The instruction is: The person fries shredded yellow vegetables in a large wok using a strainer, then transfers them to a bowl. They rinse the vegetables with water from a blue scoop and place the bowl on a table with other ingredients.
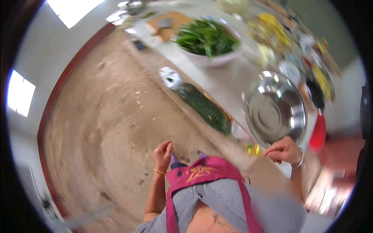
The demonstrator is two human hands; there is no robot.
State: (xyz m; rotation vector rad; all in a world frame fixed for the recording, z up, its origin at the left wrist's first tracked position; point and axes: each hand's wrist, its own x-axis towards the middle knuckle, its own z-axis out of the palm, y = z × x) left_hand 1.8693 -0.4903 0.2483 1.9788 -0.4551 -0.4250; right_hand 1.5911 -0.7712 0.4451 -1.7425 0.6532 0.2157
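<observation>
My left hand (163,154) hangs over the floor with its fingers curled in, and nothing shows in it. At the near edge of the table, my right hand (284,150) overlaps the lower rim of a stainless steel basin (265,113). Its fingers are bent; blur hides whether they touch the rim. No food shows inside the basin. Further along the tabletop, a pale bowl (209,61) is heaped with green leafy vegetables (207,38). A long dark green gourd (204,107) lies low along the table's side.
A black utensil with a red handle (317,134) lies right of the basin. Behind are yellow packages (269,24) and a wooden board (172,24). Beside the gourd lies a white plastic bag (170,77). A yellow packet (253,149) is near my right hand. Scraps dot the concrete floor (116,116).
</observation>
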